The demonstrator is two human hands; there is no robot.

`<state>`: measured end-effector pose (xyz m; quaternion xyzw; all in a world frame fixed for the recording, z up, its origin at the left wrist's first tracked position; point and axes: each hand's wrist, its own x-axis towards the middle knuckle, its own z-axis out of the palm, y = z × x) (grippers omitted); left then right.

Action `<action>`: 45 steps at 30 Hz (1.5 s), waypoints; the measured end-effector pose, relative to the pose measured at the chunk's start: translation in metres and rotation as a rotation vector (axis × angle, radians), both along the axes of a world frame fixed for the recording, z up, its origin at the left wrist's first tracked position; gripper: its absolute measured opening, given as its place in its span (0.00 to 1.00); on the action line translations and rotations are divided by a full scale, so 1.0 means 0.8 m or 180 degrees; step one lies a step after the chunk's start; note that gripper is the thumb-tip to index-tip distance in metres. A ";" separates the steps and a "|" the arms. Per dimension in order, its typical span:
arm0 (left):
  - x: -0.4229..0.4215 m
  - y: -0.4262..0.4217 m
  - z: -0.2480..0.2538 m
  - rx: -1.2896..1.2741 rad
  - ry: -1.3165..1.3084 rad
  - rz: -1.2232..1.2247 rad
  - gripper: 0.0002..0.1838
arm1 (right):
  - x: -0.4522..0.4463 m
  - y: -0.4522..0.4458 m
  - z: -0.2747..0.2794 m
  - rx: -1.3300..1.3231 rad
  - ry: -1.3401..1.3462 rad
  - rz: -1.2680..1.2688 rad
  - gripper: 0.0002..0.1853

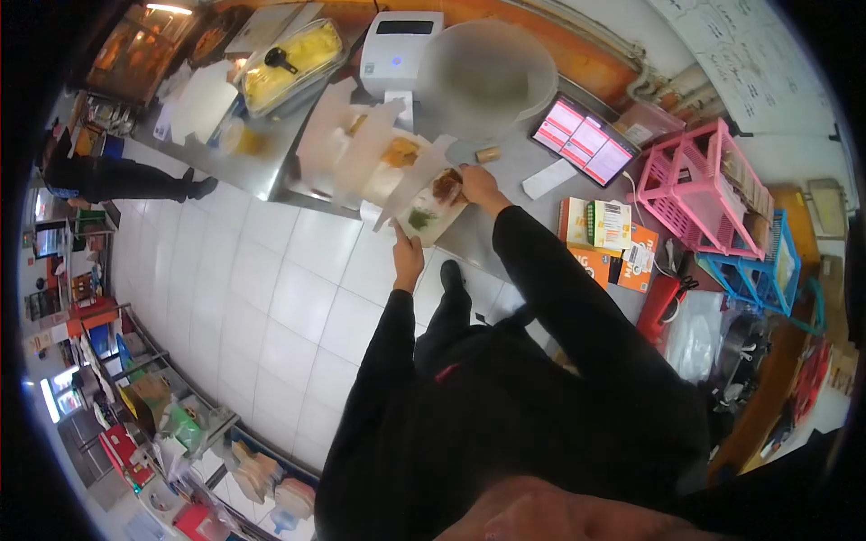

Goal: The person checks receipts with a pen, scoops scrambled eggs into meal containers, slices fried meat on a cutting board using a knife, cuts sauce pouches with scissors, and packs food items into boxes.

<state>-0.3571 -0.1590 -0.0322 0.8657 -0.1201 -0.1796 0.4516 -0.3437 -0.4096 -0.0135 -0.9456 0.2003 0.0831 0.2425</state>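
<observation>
My left hand (pixel 408 259) is closed at the near edge of a pale, paper-lined food container (pixel 440 225), pinching its edge. My right hand (pixel 483 187) is closed at the container's right side, beside a portion of brown food (pixel 446 186). Green shreds (pixel 421 217) lie in the near part of the container. Behind it stand more open paper-lined containers, one with orange-yellow food (pixel 400 152). A small brown roll (pixel 487 155) lies on the metal counter just beyond my right hand.
A white label printer (pixel 400 54), a large translucent tub (pixel 492 77) and a tablet (pixel 585 140) stand along the counter's back. A tray of yellow food (pixel 293 68) is at the left. Pink baskets (pixel 704 194) and boxes (pixel 600 225) sit right. A person (pixel 117 178) stands far left.
</observation>
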 end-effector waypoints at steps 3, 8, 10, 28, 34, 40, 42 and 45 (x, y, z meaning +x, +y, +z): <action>-0.004 0.018 0.028 -0.0264 0.0117 -0.0077 0.37 | -0.034 -0.002 0.018 0.0255 -0.0161 0.0141 0.12; -0.054 -0.014 0.149 -0.0754 0.0677 -0.0838 0.35 | -0.212 -0.038 0.174 0.0445 -0.0328 -0.0477 0.10; -0.084 -0.057 0.163 -0.0984 0.0449 -0.1423 0.36 | -0.302 -0.063 0.193 0.0713 -0.0709 -0.1063 0.12; -0.145 -0.218 0.227 -0.1386 -0.0241 -0.2496 0.23 | -0.467 -0.184 0.209 0.1057 -0.1115 -0.1075 0.33; -0.243 -0.189 0.110 -0.0620 -0.0406 -0.1580 0.28 | -0.474 -0.059 0.150 0.1698 -0.1461 -0.2358 0.30; -0.224 -0.184 0.137 -0.1195 0.1342 -0.1496 0.25 | -0.492 -0.067 0.148 0.2815 -0.1441 -0.2440 0.32; -0.206 -0.189 0.170 -0.1023 0.1900 -0.1229 0.22 | -0.489 -0.084 0.179 0.2844 -0.1224 -0.2537 0.31; -0.186 -0.191 0.195 -0.0594 0.2223 -0.1046 0.26 | -0.493 -0.097 0.203 0.2805 -0.0930 -0.2903 0.31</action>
